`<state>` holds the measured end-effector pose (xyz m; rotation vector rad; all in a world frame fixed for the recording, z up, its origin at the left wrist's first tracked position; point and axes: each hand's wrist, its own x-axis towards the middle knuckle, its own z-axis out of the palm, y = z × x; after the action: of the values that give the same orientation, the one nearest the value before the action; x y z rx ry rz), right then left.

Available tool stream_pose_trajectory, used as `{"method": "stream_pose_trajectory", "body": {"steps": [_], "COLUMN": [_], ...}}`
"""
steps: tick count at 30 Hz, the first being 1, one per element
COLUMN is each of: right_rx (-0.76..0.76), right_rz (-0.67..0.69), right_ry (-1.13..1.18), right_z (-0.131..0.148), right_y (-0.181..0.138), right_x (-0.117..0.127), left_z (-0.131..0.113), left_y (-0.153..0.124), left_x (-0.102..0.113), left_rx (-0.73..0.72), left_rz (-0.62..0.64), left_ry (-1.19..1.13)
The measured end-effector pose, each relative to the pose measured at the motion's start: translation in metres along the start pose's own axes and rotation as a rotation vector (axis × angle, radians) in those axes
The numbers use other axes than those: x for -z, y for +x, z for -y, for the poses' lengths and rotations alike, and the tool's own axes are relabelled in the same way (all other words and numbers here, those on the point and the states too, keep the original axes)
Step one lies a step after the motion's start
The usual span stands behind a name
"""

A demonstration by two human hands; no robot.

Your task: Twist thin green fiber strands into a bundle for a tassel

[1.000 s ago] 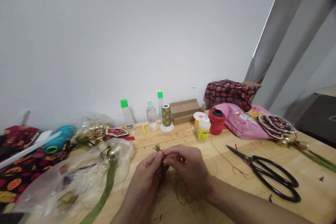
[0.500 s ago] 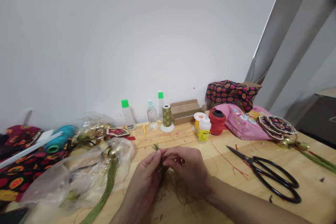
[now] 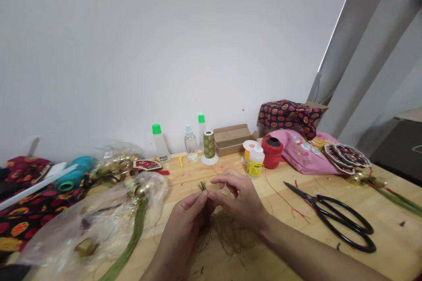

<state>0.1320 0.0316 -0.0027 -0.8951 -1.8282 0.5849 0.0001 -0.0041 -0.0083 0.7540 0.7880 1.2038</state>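
Note:
A small bundle of olive-green thread (image 3: 202, 185) is pinched between the thumb and fingers of my left hand (image 3: 188, 215), its short cut ends sticking up past the thumb tip. Right beside it is my right hand (image 3: 240, 199), thumb close to the bundle and index finger lifted away from the thumb. Its lower fingers are partly hidden, and I see nothing held in it. Loose tangled threads (image 3: 232, 235) lie on the wooden table under both hands.
Black-handled scissors (image 3: 343, 219) lie at right. A white glue bottle (image 3: 255, 161), red thread spool (image 3: 272, 153), olive thread spool (image 3: 209, 145) and cardboard box (image 3: 232, 139) stand behind. At left are a plastic bag (image 3: 108, 224), a green tassel (image 3: 133, 237) and a teal spool (image 3: 75, 173).
My right index finger has lifted and spread from the thumb, where the fingers were bent together at the bundle. More of the thread ends now shows above my left thumb.

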Motion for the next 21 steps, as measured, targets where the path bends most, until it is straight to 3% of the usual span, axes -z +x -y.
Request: {"method": "stream_pose_trajectory", "body": {"steps": [11,21], "right_rx": [-0.122,-0.216], "right_rz": [0.205,0.166], "right_ry": [0.257,0.291], "right_z": [0.0025,-0.0037], "right_y": [-0.0011,0.0014], "right_x": [-0.0021,-0.0014], "left_z": [0.005,0.0013], "left_y": [0.0028,0.0008], "left_x": [0.0038,0.0035], "left_rx": [-0.019,0.042], "left_rz": [-0.04,-0.067], "left_ry": [0.292,0.454]}}
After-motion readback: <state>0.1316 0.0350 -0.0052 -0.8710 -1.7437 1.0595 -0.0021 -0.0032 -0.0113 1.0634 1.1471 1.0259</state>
